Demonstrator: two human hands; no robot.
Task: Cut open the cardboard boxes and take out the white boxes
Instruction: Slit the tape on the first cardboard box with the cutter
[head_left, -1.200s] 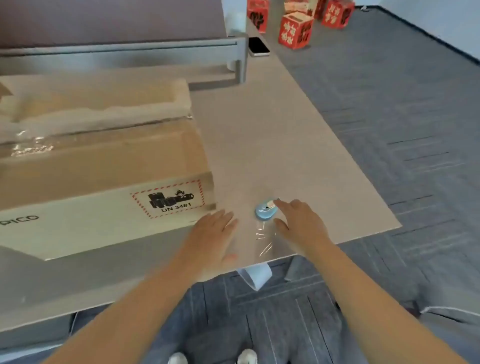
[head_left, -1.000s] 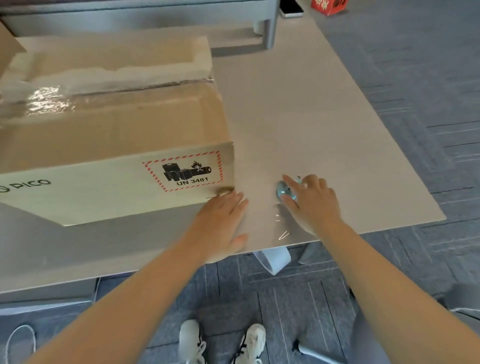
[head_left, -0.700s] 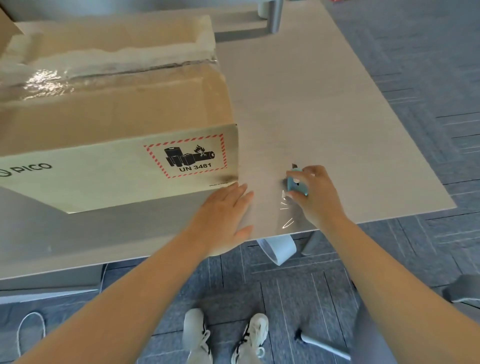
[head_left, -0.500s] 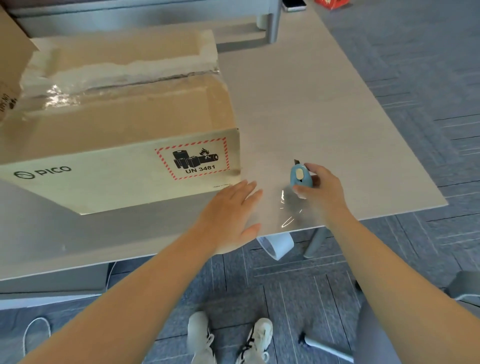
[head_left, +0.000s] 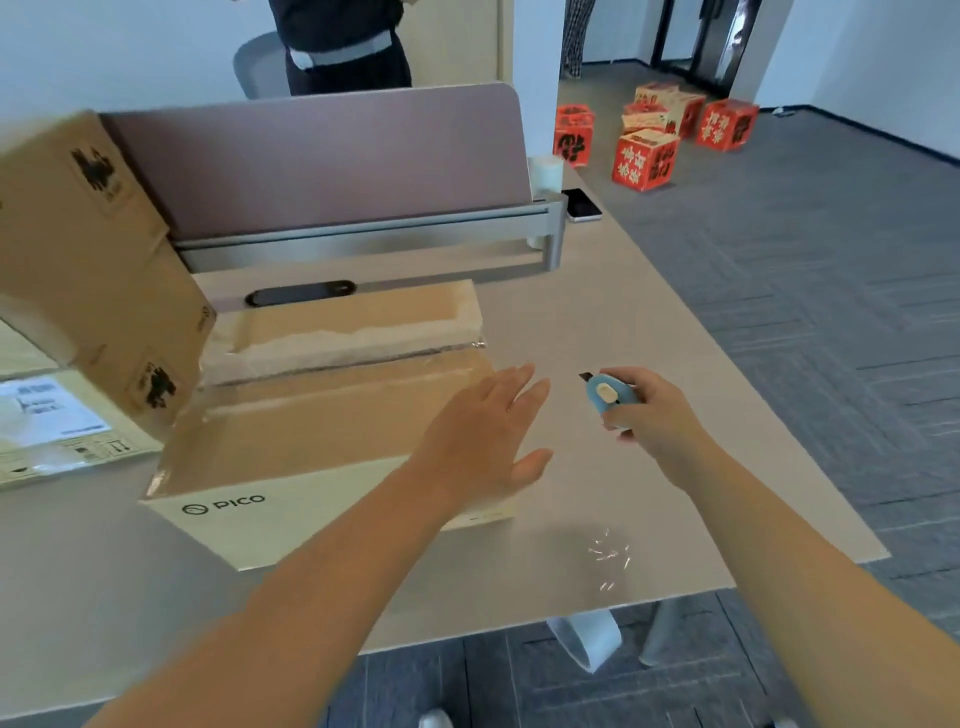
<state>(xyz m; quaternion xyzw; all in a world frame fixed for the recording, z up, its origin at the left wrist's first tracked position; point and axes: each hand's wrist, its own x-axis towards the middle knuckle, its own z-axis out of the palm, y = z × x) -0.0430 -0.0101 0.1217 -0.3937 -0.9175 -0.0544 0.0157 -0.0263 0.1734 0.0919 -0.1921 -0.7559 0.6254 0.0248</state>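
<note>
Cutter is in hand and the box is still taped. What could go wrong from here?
The blade tip shows on the blue cutter that the right hand grips, and the open left hand hovers close beside it over the cardboard box: a slip could nick it. A deep cut along the taped seam might score whatever lies beneath.

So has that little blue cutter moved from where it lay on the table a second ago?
Yes. The blue cutter is off the table now, gripped in the right hand and lifted up beside the cardboard box, blade end pointing away.
</note>
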